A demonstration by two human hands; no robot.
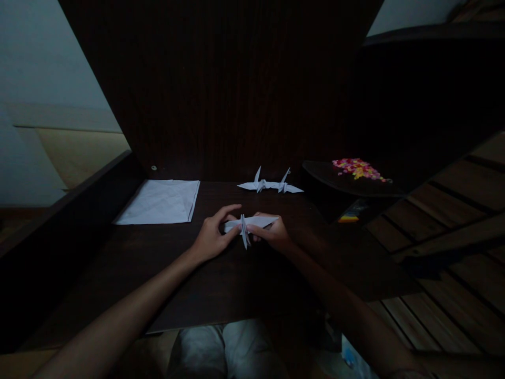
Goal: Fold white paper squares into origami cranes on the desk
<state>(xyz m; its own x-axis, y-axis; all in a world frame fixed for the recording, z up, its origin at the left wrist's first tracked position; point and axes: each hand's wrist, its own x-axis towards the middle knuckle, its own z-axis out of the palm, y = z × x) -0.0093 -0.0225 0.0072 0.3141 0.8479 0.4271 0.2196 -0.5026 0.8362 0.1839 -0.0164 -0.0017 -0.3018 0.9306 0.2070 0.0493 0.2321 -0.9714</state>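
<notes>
Between my two hands is a white origami paper crane (244, 231), its wings stretched sideways and a narrow folded part standing at the middle toward me. My left hand (216, 232) pinches the left wing close to the centre, thumb in front, with the index finger raised above it. On the other side, my right hand (272, 231) grips the right wing with its thumb pressed near the centre fold and fingers behind. Just beyond my hands, two joined white paper cranes (271, 185) rest on the dark desk (189, 295).
A stack of white paper (161, 201) lies at the back left by the low side wall (67, 216). Small pink, red and yellow pieces (361, 169) are heaped on a raised shelf (327, 176) at right. A wooden slatted surface (445, 226) borders the right side.
</notes>
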